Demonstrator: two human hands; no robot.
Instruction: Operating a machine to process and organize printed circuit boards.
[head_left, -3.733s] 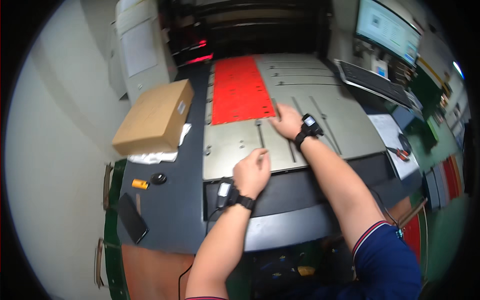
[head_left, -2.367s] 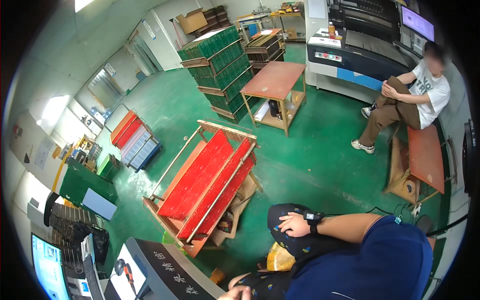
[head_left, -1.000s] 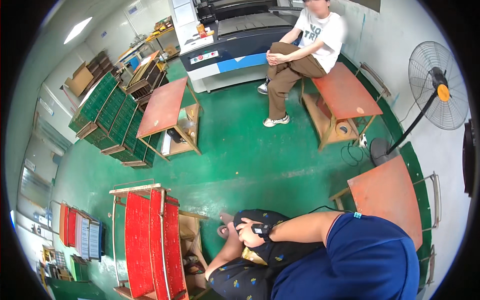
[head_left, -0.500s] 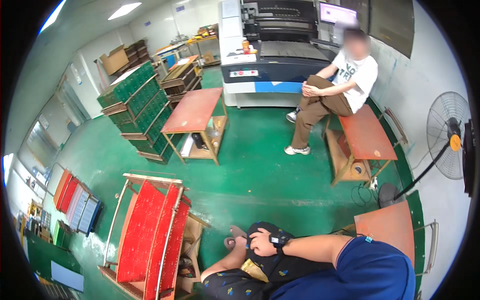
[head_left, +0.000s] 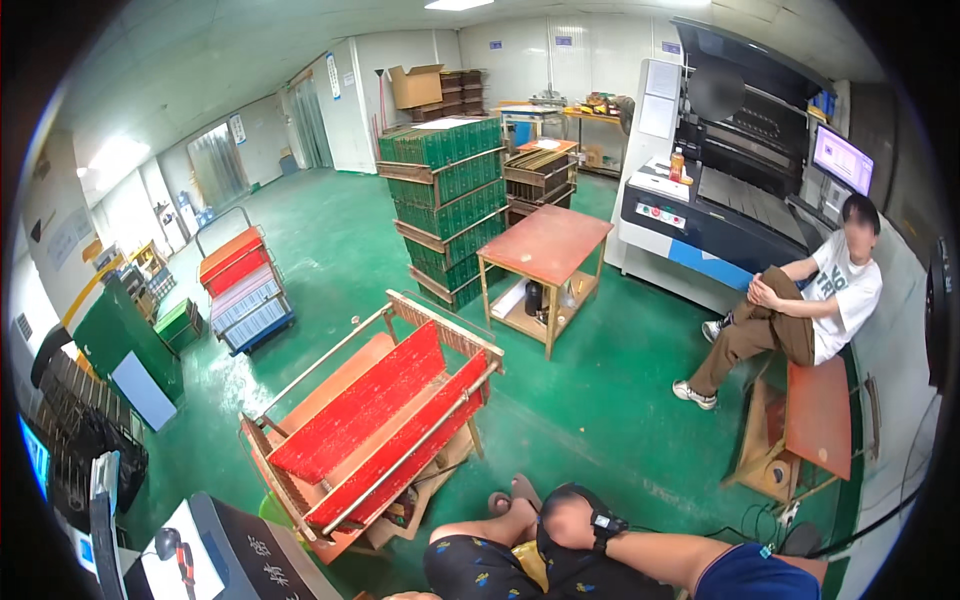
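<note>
My right hand rests on the dark patterned shorts by my bent knee; its fingers are blurred and I make out nothing held in it. A black band with a small device circles that wrist, and a cable trails off to the right. Between my legs shows a gold-coloured patch of something I cannot identify. At the lower edge peeks a sliver of skin, perhaps my left hand or forearm; no fingers show there.
Before me stands a trolley with red boards. Behind it are a red-topped table and stacked green trays. A large machine fills the back right. A person sits on a red-topped bench, hands clasped around one knee.
The view has swung left, so the trolley, tables and seated person appear further right. A grey cabinet has come in at lower left; the fan has left the view. My right hand stays by my knee.
</note>
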